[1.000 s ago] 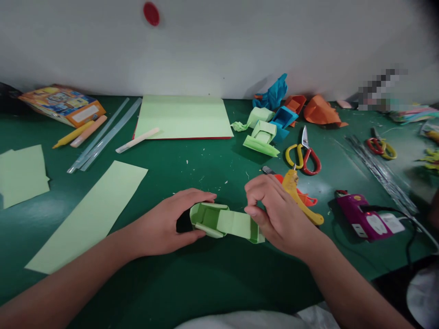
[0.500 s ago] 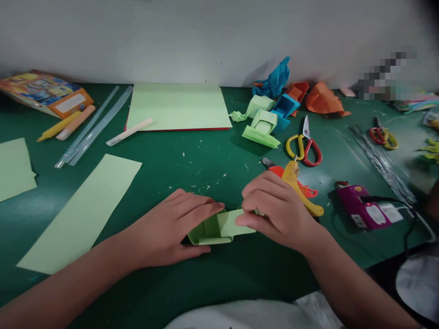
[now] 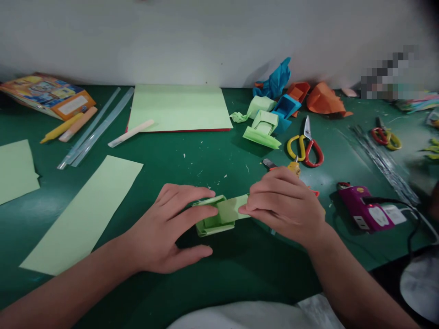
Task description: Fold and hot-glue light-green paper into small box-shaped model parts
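Observation:
A small folded box of light green paper [image 3: 217, 228] lies in front of me, its long flap [image 3: 233, 209] stretching out to the right. My right hand [image 3: 286, 203] pinches the end of that flap between thumb and curled fingers. Over the box's left side, my left hand [image 3: 168, 228] has its fingers spread, the tips at the far edge and inside. Its thumb stands apart from the near wall. Partly hidden behind my right hand is a yellow-handled tool [image 3: 294, 167], with a cutter-like blade [image 3: 269, 163] beside it.
Green paper strips [image 3: 82, 214] lie left, near glue sticks [image 3: 89, 137] and a colourful box [image 3: 48, 93]. At the back are a green paper stack [image 3: 181, 107] and folded paper pieces [image 3: 265, 119]. Scissors [image 3: 307, 144] and a purple power adapter [image 3: 366, 208] lie right.
My left thumb has come away from the box's near wall and the fingers have spread wider. The box and my right hand with the flap have shifted slightly away and to the right.

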`<move>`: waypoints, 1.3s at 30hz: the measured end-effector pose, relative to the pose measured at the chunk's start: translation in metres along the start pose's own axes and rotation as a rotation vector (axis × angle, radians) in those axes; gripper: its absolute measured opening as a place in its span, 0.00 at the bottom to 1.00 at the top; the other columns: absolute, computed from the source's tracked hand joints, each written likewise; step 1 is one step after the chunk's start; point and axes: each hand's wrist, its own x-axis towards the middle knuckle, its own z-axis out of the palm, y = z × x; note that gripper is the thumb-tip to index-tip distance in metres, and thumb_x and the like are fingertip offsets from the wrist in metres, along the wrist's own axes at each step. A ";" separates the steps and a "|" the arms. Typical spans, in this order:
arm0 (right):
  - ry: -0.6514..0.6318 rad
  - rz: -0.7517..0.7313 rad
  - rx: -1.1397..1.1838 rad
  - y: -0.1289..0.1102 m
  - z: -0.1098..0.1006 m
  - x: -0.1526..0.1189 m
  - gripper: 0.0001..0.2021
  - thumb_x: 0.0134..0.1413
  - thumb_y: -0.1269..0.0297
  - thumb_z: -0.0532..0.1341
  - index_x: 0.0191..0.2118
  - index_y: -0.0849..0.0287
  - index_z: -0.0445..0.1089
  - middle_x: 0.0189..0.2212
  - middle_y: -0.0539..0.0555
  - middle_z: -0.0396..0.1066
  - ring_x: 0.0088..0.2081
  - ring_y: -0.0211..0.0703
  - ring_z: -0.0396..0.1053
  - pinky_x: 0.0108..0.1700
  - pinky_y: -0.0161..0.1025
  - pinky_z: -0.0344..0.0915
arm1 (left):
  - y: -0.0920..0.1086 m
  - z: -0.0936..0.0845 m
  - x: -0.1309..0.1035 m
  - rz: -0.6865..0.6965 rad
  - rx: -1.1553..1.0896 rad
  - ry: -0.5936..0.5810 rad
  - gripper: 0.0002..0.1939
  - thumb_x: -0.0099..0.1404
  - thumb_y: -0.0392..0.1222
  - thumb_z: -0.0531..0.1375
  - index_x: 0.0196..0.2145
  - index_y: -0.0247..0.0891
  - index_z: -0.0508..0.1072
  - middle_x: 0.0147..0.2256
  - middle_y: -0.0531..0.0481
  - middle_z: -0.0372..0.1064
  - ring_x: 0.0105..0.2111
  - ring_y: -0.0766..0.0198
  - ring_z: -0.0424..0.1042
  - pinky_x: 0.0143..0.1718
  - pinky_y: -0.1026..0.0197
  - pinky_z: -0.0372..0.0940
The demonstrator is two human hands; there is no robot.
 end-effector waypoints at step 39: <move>-0.334 0.029 0.069 -0.001 0.010 -0.009 0.12 0.67 0.63 0.62 0.53 0.57 0.74 0.47 0.57 0.75 0.48 0.50 0.68 0.52 0.49 0.67 | 0.007 -0.003 0.018 -0.135 0.194 -0.154 0.12 0.65 0.52 0.61 0.39 0.45 0.79 0.65 0.44 0.61 0.62 0.38 0.58 0.52 0.38 0.55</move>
